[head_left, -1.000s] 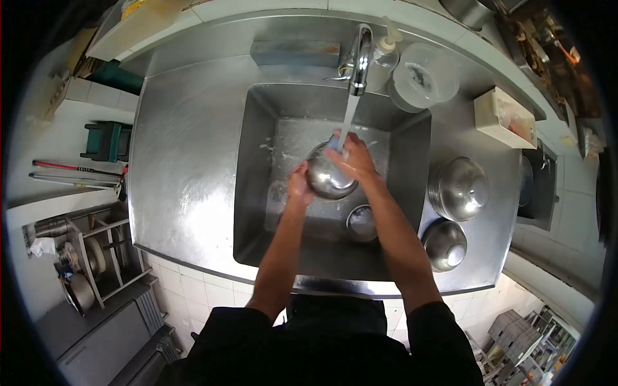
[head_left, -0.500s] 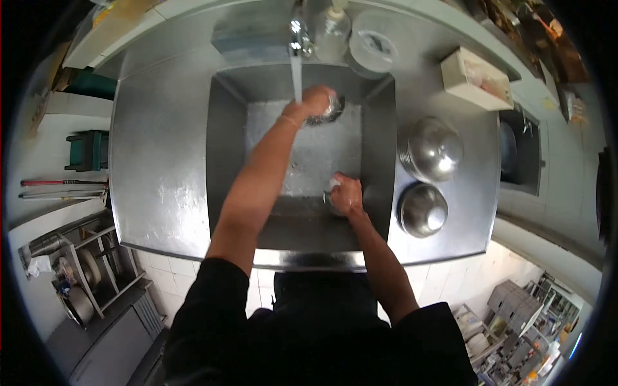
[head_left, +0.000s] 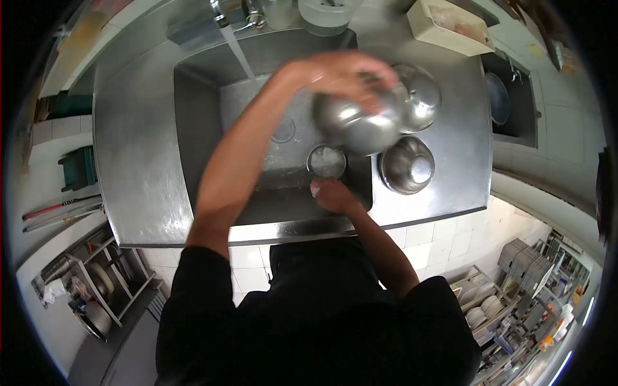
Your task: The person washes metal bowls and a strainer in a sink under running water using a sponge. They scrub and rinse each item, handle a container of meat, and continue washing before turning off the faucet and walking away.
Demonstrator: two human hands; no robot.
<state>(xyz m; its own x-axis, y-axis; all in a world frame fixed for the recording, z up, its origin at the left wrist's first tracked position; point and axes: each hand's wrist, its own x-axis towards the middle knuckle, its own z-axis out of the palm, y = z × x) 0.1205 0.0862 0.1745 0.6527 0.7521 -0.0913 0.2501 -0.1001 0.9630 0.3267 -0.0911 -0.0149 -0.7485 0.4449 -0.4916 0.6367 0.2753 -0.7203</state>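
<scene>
Over the right rim of the steel sink (head_left: 193,154), my left hand (head_left: 351,77) grips an upside-down metal bowl (head_left: 360,128) from above; both are blurred by motion. The bowl partly overlaps an inverted bowl (head_left: 421,100) on the right counter. Another inverted bowl (head_left: 408,166) sits nearer the front. Lower in the sink, my right hand (head_left: 331,195) is closed around something small and whitish, too hidden to name. Just beyond it is a small round metal container (head_left: 326,161) with white foamy contents.
Water runs from the faucet (head_left: 219,14) at the back left of the sink. A clear tub (head_left: 328,18) stands behind the sink, with a cream bin (head_left: 449,29) to its right. A second sink (head_left: 520,106) lies at the far right.
My left hand has moved from under the water to the right with a metal bowl. My right hand remains low in the sink, now just below the small container. The view has shifted.
</scene>
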